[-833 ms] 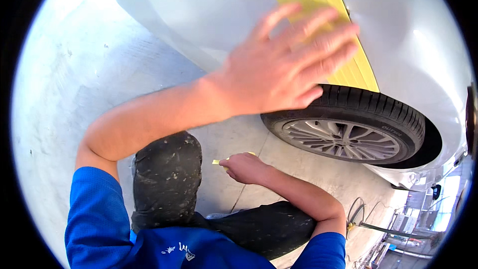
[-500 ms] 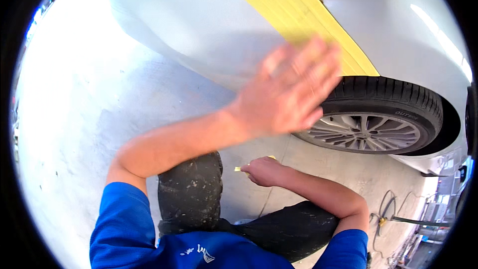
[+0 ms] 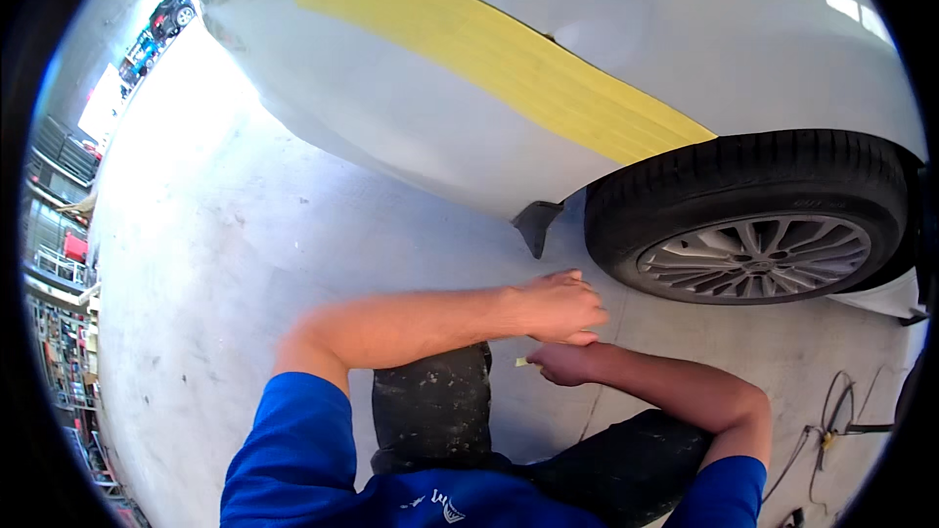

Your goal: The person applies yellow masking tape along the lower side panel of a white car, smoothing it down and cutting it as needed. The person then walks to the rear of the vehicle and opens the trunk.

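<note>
Broad yellow masking tape runs along the silver-grey car body panel in overlapping strips, ending at the wheel arch. My left hand is down over the floor, just above and touching or almost touching the right one. Its fingers are curled closed, and whatever may be in them is hidden. Closed around a piece of yellow tape is my right hand; only a small yellow end sticks out at its left, so I cannot tell how much tape the fist hides.
The car's wheel stands at the right, with a dark flap hanging beside it. Cables lie on the floor at the lower right. Stocked shelves line the far left. My knee is below my hands.
My left hand has come down from the taped panel to beside my right hand, and its spread fingers have curled. The view has shifted, showing more of the taped panel and the shelves.
</note>
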Motion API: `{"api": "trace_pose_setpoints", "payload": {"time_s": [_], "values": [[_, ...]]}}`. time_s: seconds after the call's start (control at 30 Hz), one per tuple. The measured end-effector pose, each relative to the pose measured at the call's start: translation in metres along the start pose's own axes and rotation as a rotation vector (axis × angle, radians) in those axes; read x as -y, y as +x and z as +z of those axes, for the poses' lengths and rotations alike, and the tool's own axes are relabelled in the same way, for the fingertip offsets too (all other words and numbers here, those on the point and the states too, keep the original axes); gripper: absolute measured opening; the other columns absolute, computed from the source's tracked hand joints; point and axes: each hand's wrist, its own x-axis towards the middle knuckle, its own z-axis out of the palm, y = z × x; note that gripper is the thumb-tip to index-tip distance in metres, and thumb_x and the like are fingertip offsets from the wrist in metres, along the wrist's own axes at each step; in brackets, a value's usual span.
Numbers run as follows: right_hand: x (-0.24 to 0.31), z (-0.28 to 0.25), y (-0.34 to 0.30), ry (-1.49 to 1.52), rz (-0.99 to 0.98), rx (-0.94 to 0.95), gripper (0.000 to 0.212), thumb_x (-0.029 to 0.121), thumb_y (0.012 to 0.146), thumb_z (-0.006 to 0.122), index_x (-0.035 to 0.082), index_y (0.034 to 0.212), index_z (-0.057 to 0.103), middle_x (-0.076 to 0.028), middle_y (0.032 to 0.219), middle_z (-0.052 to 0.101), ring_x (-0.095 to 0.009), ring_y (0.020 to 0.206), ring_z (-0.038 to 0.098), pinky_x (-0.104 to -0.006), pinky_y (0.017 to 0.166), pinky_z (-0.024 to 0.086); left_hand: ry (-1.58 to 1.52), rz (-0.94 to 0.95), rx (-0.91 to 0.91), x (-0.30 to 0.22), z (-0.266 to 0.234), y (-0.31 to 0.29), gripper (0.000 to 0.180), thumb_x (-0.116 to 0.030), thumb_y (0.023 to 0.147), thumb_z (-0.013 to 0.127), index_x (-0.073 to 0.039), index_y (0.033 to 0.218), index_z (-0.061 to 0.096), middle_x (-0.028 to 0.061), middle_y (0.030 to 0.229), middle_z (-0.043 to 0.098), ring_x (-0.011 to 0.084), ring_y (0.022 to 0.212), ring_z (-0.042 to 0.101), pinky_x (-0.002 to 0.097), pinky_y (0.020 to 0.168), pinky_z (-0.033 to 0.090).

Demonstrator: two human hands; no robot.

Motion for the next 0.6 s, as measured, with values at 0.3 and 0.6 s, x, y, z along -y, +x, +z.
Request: {"api": "trace_pose_setpoints", "payload": {"time_s": [0.3,0.6], "values": [[0.02,-0.022,-0.015,-0.117,0.025,-0.033,0.037,0.018,0.086,0.054,0.014,0.121,0.063,-0.011,0.099,0.068,-0.029,0.095,0.065,-0.043,0.078,0.051,-0.018,-0.105,0.119,0.003,0.011,-0.002,0.024,-0.032,0.086,0.063,-0.01,0.096,0.061,0.0071,0.086,0.062,0.0256,0.09,0.062,0.0387,0.082,0.043],[0.024,-0.027,-0.017,-0.136,0.003,0.005,0.044,0.005,0.081,0.05,0.013,0.122,0.063,-0.015,0.107,0.067,-0.031,0.1,0.064,-0.0422,0.081,0.052,-0.045,-0.129,0.147,0.005,0.015,-0.002,0.027,-0.029,0.083,0.066,-0.01,0.102,0.061,0.0069,0.091,0.062,0.025,0.096,0.061,0.0401,0.084,0.043]]}}
